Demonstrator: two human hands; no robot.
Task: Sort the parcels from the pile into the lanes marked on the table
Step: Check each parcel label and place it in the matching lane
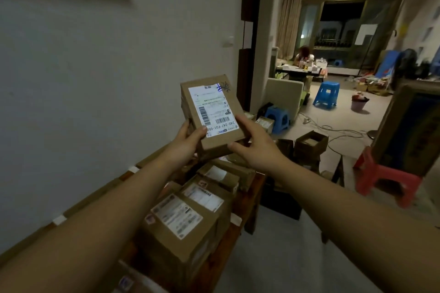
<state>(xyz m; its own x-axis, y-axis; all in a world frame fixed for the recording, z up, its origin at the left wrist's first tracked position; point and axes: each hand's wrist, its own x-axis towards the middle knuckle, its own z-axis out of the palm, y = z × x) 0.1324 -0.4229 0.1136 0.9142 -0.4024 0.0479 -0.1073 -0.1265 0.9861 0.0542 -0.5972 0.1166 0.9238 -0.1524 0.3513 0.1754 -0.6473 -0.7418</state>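
Above the surface (247, 200), both hands held a parcel (212, 112) label-up, likely to read its lane: left hand (188, 140) gripped its corner, right hand (254, 147) pinched the near edge.

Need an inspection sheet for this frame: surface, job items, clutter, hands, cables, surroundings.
Surface: dark wooden table along a white wall; white tape strips on its edges.
Job's things: flat brown cardboard parcel with a white shipping label, held up off the table; more brown cardboard parcels in a row on the table.
Clutter: open cardboard boxes on the floor beyond the table.
Hands: left hand grips the held parcel's lower left corner; right hand holds its lower right edge.
Cables: white cables trail across the floor.
Surroundings: blue plastic stools, red plastic stool, person seated at a far table.
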